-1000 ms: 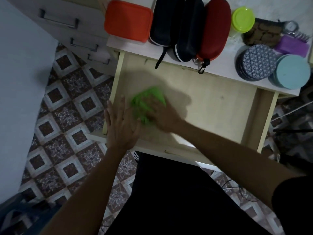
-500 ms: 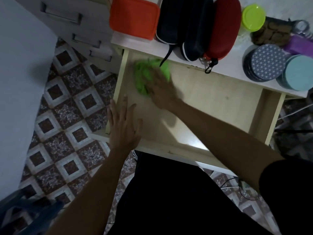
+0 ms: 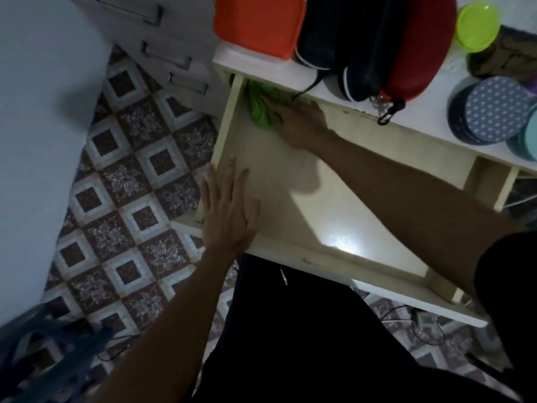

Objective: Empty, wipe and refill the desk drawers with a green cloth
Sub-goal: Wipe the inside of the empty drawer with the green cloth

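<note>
Grip, right hand (image 3: 299, 123): fingers bunched on the crumpled green cloth (image 3: 261, 107), pressing it into the far left corner of the pulled-out pale wooden drawer (image 3: 334, 216), apparently to wipe under the overhang. Grip, left hand (image 3: 228, 210): flat, fingers straight, holding nothing, resting on the drawer's near left corner, likely to steady it. White surface (image 3: 421, 109): carries removed contents, among them an orange lidded box (image 3: 258, 23) and a red zip case (image 3: 418, 45).
</note>
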